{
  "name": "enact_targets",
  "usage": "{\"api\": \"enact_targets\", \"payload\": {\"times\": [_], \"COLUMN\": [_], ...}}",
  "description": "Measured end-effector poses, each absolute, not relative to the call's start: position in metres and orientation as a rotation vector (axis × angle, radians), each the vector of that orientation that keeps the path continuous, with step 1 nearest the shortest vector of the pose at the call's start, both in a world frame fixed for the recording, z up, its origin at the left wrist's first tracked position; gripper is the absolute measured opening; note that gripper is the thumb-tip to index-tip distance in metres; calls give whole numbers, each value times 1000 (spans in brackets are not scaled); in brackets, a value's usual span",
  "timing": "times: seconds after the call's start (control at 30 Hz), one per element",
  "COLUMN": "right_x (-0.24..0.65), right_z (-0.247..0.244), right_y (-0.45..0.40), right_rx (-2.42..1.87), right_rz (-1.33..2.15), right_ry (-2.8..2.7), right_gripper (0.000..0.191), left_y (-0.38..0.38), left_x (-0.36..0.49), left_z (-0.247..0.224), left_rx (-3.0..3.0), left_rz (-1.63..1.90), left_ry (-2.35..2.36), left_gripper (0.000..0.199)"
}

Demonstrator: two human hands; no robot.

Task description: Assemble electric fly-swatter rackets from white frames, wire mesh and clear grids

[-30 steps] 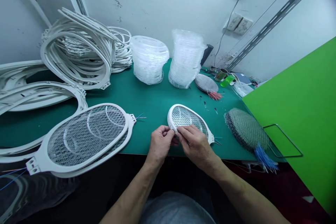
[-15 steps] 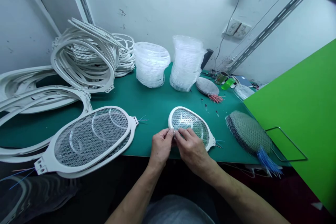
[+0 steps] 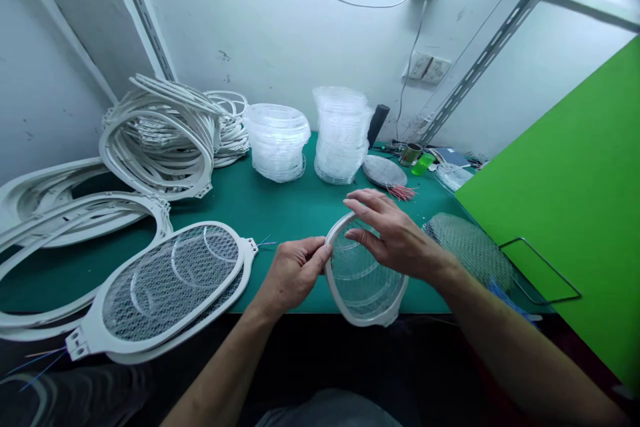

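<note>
A white oval frame with mesh and clear ribs (image 3: 367, 280) is tilted up at the table's front edge, its narrow end toward me. My left hand (image 3: 295, 270) pinches its left rim between thumb and fingers. Over the frame's upper right, my right hand (image 3: 387, 230) has its fingers spread, the fingertips close to the top rim; whether they touch it is unclear. To the left lie two stacked mesh-filled white frames (image 3: 170, 280), with thin wires at their ends.
White frames (image 3: 165, 133) are heaped at the left. Two stacks of clear plastic rings (image 3: 277, 143) stand at the back. Grey mesh discs (image 3: 384, 171) and a mesh pile (image 3: 465, 247) lie right, beside a green panel (image 3: 565, 200) with a wire handle.
The frame has turned and tilted, its narrow end swinging toward me. My right hand has left its pinch at the rim, opened and risen. My left hand has moved slightly left. The view has shifted.
</note>
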State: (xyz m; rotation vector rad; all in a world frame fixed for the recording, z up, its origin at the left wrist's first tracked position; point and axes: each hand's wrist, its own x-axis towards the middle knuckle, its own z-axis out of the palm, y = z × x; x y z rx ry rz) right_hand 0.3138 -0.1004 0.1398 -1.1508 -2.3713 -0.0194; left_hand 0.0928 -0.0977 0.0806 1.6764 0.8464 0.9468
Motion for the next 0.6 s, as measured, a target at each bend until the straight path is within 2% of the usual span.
{"api": "enact_targets", "payload": {"times": [0.1,0.2,0.4,0.6], "right_x": [323,322,317,319], "right_z": [172,176,124,99], "right_y": [-95,-111,-160,-176], "right_rx": [-1033,-1005,-1051,-1114], "right_rz": [409,647,754,1086], "right_ry": [-2539,-2460,-2033,-1914], "right_gripper": [25,26,19,26], "left_y": [-101,-115,-145,-155], "left_x": [82,80,90,96], "left_z": [122,139,105,82], "left_rx": [2018,2157,2034,2082], "left_rz": [830,786,922,921], "left_ry": [829,830,846,785], "left_gripper": [37,30,21,20]}}
